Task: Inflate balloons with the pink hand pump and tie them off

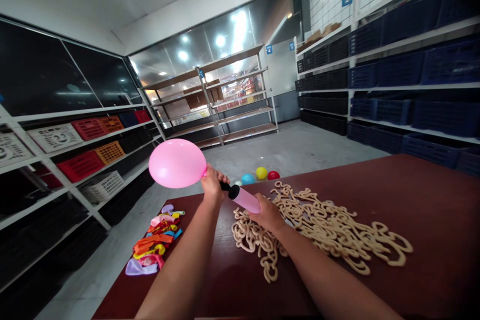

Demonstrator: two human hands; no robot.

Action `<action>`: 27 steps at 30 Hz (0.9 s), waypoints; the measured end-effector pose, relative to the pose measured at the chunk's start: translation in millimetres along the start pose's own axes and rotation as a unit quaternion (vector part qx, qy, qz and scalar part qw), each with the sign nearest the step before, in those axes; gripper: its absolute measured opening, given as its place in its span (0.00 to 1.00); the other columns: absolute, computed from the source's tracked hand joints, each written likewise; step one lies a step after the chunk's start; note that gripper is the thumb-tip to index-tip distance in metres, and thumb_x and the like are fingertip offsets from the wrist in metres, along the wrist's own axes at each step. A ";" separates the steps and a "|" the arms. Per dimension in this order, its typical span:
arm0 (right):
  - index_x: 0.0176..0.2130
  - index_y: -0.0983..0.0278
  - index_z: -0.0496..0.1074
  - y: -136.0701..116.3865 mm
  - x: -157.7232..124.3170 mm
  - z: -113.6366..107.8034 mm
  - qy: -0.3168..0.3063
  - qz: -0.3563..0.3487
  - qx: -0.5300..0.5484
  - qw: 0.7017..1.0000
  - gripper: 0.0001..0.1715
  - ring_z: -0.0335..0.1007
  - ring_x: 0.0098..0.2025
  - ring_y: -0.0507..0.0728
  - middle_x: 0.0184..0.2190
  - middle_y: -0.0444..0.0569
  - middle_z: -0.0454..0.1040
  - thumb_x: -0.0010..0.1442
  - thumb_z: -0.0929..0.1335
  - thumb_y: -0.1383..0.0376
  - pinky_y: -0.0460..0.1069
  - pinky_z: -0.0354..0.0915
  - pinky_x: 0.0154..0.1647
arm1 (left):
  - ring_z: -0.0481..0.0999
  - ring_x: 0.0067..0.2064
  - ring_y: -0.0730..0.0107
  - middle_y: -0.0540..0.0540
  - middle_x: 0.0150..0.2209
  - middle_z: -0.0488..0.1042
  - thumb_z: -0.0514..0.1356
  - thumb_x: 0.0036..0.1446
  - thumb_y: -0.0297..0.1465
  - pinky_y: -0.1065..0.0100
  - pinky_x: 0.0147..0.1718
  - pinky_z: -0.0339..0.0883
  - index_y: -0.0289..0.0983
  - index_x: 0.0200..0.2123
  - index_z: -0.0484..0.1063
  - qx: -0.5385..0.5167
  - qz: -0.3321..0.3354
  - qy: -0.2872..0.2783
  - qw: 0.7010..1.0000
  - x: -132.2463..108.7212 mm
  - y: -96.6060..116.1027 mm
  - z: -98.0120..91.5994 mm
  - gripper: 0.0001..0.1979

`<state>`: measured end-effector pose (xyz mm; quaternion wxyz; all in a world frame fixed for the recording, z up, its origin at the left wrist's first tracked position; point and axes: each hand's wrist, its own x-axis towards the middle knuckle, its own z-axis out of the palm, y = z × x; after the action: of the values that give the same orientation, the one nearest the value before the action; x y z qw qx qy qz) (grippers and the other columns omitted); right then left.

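Note:
A pink inflated balloon (177, 163) sits on the nozzle of a pink hand pump (243, 198) held above the dark red table (431, 220). My left hand (213, 183) is closed round the balloon's neck at the pump's black tip. My right hand (267, 213) is wrapped round the pink pump barrel. Below the hands lies a tangled heap of beige cord (322, 227). Several flat, uninflated balloons (155, 242) in mixed colours lie at the table's left corner.
Three inflated balloons, blue (247, 179), yellow (261, 173) and red (273, 175), rest on the floor beyond the table. Shelving with coloured crates (88, 152) runs along the left, blue-crate racks (405, 85) along the right, wooden shelves (225, 105) at the back.

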<state>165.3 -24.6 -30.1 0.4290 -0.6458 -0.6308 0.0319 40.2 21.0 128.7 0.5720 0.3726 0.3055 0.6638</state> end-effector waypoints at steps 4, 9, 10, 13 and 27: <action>0.43 0.61 0.64 -3.7 0.3 -1.9 0.005 -0.027 0.003 1.000 0.25 0.68 0.35 0.57 0.34 0.48 0.72 0.45 0.71 0.58 0.48 0.56 0.32 | 0.56 0.13 0.76 0.57 0.12 0.48 0.55 0.52 0.44 0.68 0.15 0.58 0.39 0.18 0.45 -0.006 0.021 0.001 1.000 4.6 32.3 -13.8 0.23; 0.42 0.60 0.64 -5.2 0.9 -3.3 -0.008 -0.022 0.014 1.000 0.25 0.68 0.35 0.57 0.33 0.47 0.72 0.45 0.71 0.58 0.47 0.57 0.32 | 0.54 0.13 0.76 0.57 0.12 0.47 0.55 0.52 0.40 0.69 0.15 0.58 0.39 0.18 0.44 0.005 0.060 -0.010 0.998 15.4 88.5 -18.9 0.22; 0.42 0.60 0.64 -5.3 0.9 -3.0 -0.009 -0.020 0.017 1.000 0.25 0.69 0.35 0.57 0.34 0.47 0.72 0.45 0.71 0.58 0.48 0.57 0.32 | 0.54 0.13 0.76 0.57 0.13 0.47 0.54 0.53 0.40 0.69 0.15 0.58 0.39 0.18 0.43 0.008 0.067 -0.013 0.998 18.3 98.4 -18.2 0.22; 0.43 0.60 0.63 -5.0 0.4 -0.4 -0.012 -0.013 0.027 0.999 0.26 0.69 0.36 0.57 0.34 0.47 0.72 0.44 0.71 0.58 0.48 0.57 0.33 | 0.54 0.13 0.76 0.56 0.13 0.47 0.53 0.53 0.39 0.69 0.15 0.58 0.39 0.18 0.43 0.017 0.080 -0.022 0.996 26.5 115.7 -14.3 0.22; 0.40 0.62 0.64 2.4 0.2 -0.1 -0.006 0.013 0.029 0.999 0.22 0.68 0.33 0.56 0.33 0.48 0.72 0.45 0.70 0.59 0.47 0.55 0.31 | 0.54 0.13 0.77 0.57 0.12 0.48 0.53 0.53 0.45 0.71 0.14 0.55 0.39 0.18 0.47 0.020 -0.008 -0.002 1.000 -1.0 -2.5 7.4 0.22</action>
<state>167.3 -24.1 -31.3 0.4434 -0.6411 -0.6235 0.0601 47.8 20.2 130.5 0.5704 0.3831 0.3202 0.6522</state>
